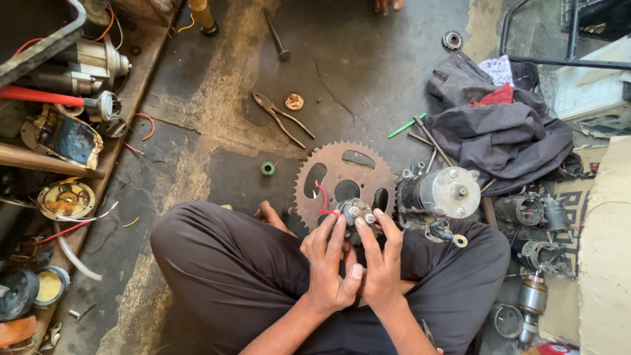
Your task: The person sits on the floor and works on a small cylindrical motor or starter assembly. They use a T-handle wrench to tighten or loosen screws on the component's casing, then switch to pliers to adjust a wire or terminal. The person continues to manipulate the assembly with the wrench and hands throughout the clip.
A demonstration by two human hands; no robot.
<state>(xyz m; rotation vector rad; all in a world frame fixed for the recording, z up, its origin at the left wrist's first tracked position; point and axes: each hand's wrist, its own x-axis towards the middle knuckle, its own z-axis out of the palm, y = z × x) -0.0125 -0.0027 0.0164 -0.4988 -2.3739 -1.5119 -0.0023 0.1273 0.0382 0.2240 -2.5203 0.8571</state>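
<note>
I sit cross-legged on a stained concrete floor. Both hands hold a small round metal part (355, 212) with studs and a red wire, just above my lap. My left hand (328, 263) grips it from the left side. From the right, my right hand (381, 260) pinches it with the fingertips on top. Under the part lies a rusty toothed sprocket (343, 177) flat on the floor. A silver starter motor (439, 194) rests right beside my right hand.
Pliers (281, 118), a round brass piece (294, 101) and a green spool (267, 169) lie ahead. Dark clothes (499, 131) are heaped at right above more motor parts (536, 256). A low shelf (98, 177) at left holds motors and wires.
</note>
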